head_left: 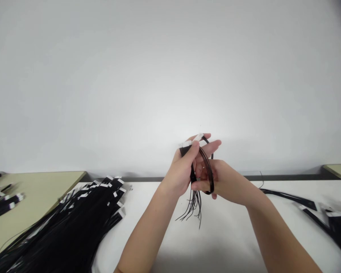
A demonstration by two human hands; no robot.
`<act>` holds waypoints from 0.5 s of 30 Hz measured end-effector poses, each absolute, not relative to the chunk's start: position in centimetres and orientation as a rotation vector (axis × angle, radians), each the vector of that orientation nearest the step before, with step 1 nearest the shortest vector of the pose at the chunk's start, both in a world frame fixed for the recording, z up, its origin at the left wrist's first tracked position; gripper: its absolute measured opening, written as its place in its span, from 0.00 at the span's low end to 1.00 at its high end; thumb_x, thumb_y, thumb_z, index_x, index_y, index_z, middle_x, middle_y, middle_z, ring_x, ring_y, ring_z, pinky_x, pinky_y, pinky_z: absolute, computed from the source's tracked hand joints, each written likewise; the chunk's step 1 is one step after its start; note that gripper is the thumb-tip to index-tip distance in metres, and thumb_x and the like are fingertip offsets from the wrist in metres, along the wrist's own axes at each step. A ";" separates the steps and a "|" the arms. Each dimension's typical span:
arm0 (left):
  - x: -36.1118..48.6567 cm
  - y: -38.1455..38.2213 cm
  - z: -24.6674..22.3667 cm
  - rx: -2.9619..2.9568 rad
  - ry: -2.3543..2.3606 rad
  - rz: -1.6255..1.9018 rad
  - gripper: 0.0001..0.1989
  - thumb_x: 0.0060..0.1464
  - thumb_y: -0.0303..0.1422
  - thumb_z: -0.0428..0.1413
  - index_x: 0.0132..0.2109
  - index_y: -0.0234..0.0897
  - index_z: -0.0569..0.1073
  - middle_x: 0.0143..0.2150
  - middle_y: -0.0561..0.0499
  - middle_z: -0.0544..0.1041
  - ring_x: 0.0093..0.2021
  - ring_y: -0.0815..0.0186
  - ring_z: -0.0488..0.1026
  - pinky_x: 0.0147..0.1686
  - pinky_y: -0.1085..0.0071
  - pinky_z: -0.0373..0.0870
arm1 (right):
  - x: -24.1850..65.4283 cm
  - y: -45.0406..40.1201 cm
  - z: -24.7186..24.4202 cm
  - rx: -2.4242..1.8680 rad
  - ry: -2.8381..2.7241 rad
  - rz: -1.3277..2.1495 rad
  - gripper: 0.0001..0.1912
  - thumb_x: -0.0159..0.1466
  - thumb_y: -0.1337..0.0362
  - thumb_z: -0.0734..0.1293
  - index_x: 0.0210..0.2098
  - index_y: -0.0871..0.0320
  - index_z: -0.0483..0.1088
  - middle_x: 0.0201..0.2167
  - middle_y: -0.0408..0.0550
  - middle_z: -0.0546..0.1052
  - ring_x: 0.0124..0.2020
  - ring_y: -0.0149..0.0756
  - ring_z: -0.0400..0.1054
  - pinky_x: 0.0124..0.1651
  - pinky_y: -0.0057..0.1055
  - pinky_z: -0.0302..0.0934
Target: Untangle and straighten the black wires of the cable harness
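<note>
Above the middle of the white table, both hands are on a black wire harness with white connectors. My left hand pinches it near the white connectors, its thumb on top and some fingers stretched out behind. The wires bend in a loop to the right and down. My right hand is closed around the lower part of the loop, close under the left fingers. Thin loose wire ends fan out below the hands. Part of the harness is hidden behind the fingers.
A large pile of black harnesses with white connectors lies on the white table at left. More lie at right. Beige tables flank both sides. A pale wall rises behind.
</note>
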State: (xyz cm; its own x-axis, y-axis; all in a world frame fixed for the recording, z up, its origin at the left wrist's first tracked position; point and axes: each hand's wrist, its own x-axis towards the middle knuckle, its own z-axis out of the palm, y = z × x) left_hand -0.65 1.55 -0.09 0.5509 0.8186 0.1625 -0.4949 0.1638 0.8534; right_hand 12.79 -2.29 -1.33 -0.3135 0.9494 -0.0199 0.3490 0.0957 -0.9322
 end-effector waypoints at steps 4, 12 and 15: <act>-0.5 1.5 0.0 1.041 0.364 1.019 0.12 0.60 0.41 0.52 0.47 0.41 0.70 0.51 0.44 0.77 0.58 0.57 0.67 0.51 0.66 0.66 | 12.3 -2.2 -1.5 -1.262 -1.845 0.949 0.16 0.51 0.59 0.74 0.26 0.55 0.61 0.21 0.38 0.65 0.23 0.30 0.60 0.23 0.27 0.54; -0.1 1.5 -0.5 1.014 0.403 1.007 0.12 0.60 0.40 0.53 0.49 0.43 0.69 0.56 0.47 0.73 0.62 0.58 0.62 0.54 0.66 0.62 | 11.6 -2.6 -1.5 -1.240 -1.916 0.712 0.19 0.50 0.57 0.75 0.22 0.55 0.59 0.17 0.38 0.65 0.19 0.30 0.59 0.21 0.28 0.52; -0.1 1.4 -0.5 1.006 0.404 1.008 0.12 0.60 0.39 0.53 0.50 0.44 0.68 0.56 0.48 0.73 0.64 0.61 0.59 0.57 0.67 0.60 | 11.6 -2.9 -1.3 -1.238 -1.923 0.744 0.17 0.53 0.61 0.72 0.21 0.55 0.58 0.16 0.37 0.63 0.19 0.29 0.57 0.20 0.27 0.51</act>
